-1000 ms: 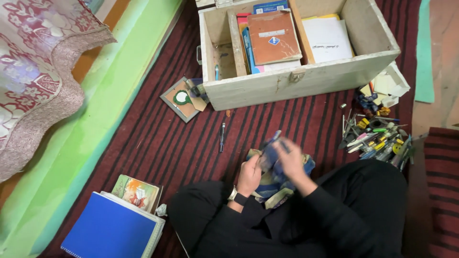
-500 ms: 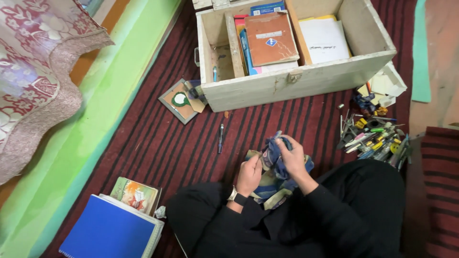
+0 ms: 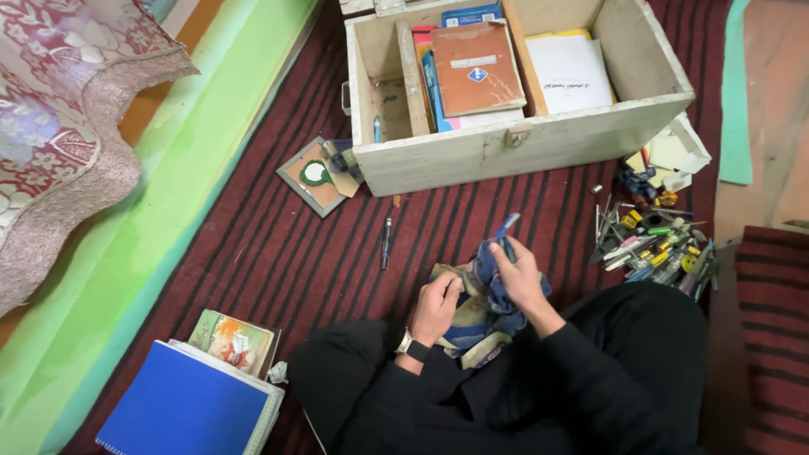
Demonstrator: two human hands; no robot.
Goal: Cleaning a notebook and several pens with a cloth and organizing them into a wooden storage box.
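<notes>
I sit on a striped red rug with a crumpled blue and cream cloth (image 3: pixel 477 318) in my lap. My left hand (image 3: pixel 437 307) grips the cloth's near left side. My right hand (image 3: pixel 518 278) is closed around a bunched part of the cloth and a blue pen (image 3: pixel 506 227), whose tip sticks up out of the fist toward the wooden box. A black watch sits on my left wrist.
An open white wooden box (image 3: pixel 514 143) with books and papers stands ahead. A dark pen (image 3: pixel 385 243) and a small framed picture (image 3: pixel 313 177) lie on the rug. A heap of pens and small tools (image 3: pixel 653 244) lies at right. A blue notebook (image 3: pixel 190 409) lies at lower left.
My right hand has stopped its quick rubbing and shifted up slightly. The blue pen now sticks further out of the cloth.
</notes>
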